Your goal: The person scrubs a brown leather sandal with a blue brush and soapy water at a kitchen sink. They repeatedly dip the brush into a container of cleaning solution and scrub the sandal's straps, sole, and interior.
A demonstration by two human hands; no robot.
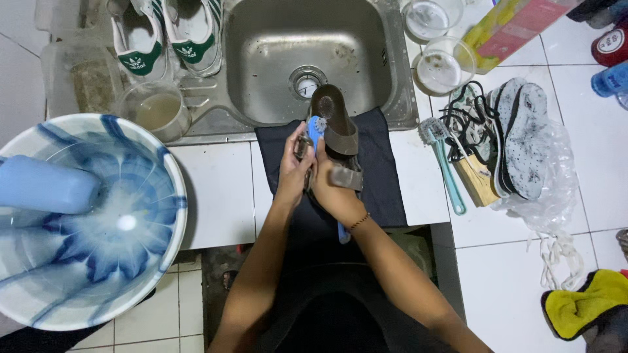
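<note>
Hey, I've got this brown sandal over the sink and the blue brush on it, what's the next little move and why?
Probably a short stroke of the blue brush toward the heel. Its bristles sit near the top of the brown sandal, the right hand grips the handle, and the left hand steadies the sandal's edge at the rim of the sink, so loosened dirt would likely fall into the basin.

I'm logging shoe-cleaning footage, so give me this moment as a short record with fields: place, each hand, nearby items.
place: white tiled counter with a steel sink
left hand: grips the side of a brown sandal held over a dark cloth
right hand: holds a blue brush, bristles at the sandal
left side: blue and white basin, cup of murky water, white and green sneakers
right side: teal brush, insoles, black laces, yellow cloth
</note>
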